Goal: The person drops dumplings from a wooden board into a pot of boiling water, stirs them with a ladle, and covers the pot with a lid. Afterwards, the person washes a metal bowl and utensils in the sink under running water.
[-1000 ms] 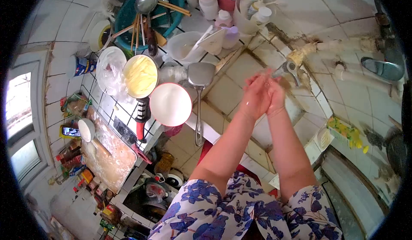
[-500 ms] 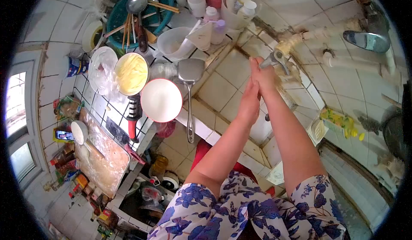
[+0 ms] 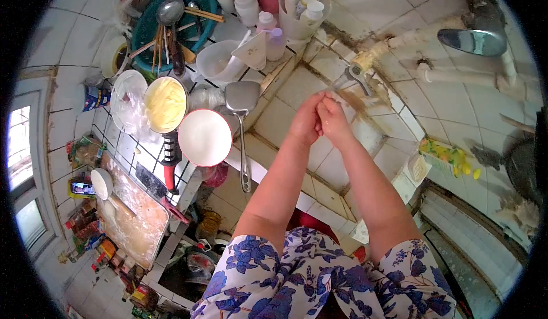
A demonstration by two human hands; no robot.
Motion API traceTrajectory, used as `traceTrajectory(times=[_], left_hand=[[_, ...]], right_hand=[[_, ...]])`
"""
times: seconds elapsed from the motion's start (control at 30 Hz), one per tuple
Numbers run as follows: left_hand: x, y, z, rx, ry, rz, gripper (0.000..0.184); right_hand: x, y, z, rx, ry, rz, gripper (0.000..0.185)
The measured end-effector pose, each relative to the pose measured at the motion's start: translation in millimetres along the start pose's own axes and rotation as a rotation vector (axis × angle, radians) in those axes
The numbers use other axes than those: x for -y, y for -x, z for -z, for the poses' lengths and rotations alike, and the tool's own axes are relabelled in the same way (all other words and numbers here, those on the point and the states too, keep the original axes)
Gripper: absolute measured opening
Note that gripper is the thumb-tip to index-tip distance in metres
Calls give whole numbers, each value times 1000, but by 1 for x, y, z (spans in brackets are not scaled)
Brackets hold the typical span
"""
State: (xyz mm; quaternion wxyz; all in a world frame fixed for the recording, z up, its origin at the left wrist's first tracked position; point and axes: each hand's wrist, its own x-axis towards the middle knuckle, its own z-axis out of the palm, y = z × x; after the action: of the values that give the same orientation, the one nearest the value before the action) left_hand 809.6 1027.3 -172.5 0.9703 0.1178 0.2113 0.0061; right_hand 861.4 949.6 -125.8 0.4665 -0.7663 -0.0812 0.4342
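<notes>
My left hand [image 3: 306, 119] and my right hand [image 3: 334, 119] are pressed together over the white tiled sink [image 3: 268, 116], their fingers curled in against each other. Both are closed, with no object visible between them; the inner fingers and palms are hidden. The skin looks wet. Just beyond the fingertips, at the sink's far wall, is a metal tap [image 3: 355, 78] on a stained pipe joint. I cannot make out whether water runs from it.
To the left stand a white bowl [image 3: 205, 138], a pan of pale yellow strips [image 3: 165, 105], a metal spatula [image 3: 242, 99] and a teal basin [image 3: 142, 33] with utensils. A floury board [image 3: 134, 216] lies lower left. A yellow bag [image 3: 439, 154] is at right.
My hands have drawn back from the tap, toward me and leftward. Their fingers were stretched flat, palm to palm; now they are curled together. The whole view has shifted slightly.
</notes>
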Motion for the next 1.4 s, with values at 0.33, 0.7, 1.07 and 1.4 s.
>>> traceTrajectory(times=[0.33,0.7,1.07,1.4], left_hand=[[32,61,12,-344,-1030,-671,38],[-38,170,87,-896,-19,-645,46],[-39,194,88,-1025,-1034,-1007,44],[-67,164,-9,-714,-1442,-1380,55]], right_hand=[[-7,40,19,-225,1053,598,39],[-122,121,21,122,794,369,34],[-132,110,3,134,623,353,28],[-140,129,-1,250,870,348,30]])
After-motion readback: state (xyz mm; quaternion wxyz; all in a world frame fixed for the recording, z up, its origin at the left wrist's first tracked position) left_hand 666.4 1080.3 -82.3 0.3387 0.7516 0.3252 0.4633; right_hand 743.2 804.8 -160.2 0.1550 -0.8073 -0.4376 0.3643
